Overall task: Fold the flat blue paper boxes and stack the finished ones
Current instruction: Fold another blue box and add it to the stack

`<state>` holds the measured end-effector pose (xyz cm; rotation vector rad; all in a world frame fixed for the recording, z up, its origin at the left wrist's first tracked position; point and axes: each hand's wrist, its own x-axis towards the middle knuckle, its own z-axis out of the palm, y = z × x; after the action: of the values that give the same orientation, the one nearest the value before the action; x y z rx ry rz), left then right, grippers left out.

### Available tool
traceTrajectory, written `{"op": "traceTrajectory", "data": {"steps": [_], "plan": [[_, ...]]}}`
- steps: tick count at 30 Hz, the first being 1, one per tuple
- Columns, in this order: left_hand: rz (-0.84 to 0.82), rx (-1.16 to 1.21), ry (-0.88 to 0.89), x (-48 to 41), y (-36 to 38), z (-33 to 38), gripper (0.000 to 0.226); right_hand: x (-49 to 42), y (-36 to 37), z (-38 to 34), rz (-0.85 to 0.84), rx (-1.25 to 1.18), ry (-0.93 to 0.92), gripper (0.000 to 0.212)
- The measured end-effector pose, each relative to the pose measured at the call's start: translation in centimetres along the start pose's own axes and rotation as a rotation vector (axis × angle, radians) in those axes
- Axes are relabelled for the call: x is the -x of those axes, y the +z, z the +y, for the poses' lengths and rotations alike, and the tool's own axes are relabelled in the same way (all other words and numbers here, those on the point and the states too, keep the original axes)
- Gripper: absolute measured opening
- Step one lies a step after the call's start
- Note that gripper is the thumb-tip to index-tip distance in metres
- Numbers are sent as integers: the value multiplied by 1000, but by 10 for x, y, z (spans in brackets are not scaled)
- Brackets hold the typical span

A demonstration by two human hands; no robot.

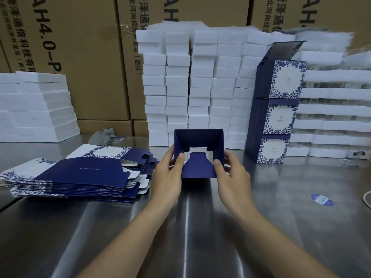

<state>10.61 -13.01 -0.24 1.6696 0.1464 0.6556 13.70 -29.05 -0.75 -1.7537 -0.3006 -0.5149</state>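
Here, blue box (198, 137) held crosswise, mouth facing wearer

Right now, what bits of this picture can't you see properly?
All in the head view:
- Fingertips of the left hand and right hand: behind the walls of the half-folded box.
- Tiny print on the finished boxes: too small to read.
- Lower sheets of the flat boxes: covered by those on top.
- Grey crumpled thing: too blurred to identify.
- White cord: cut off by the right edge.

Bare forearms reaching forward, left hand (167, 173) and right hand (232, 174) both gripping
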Motion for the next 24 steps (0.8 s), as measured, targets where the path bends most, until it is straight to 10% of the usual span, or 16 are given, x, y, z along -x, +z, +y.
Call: {"op": "traceTrajectory", "data": {"steps": [24], "plan": [[59, 14, 64, 12, 13, -6, 31, 1, 2, 5, 24, 27, 55, 35]]}}
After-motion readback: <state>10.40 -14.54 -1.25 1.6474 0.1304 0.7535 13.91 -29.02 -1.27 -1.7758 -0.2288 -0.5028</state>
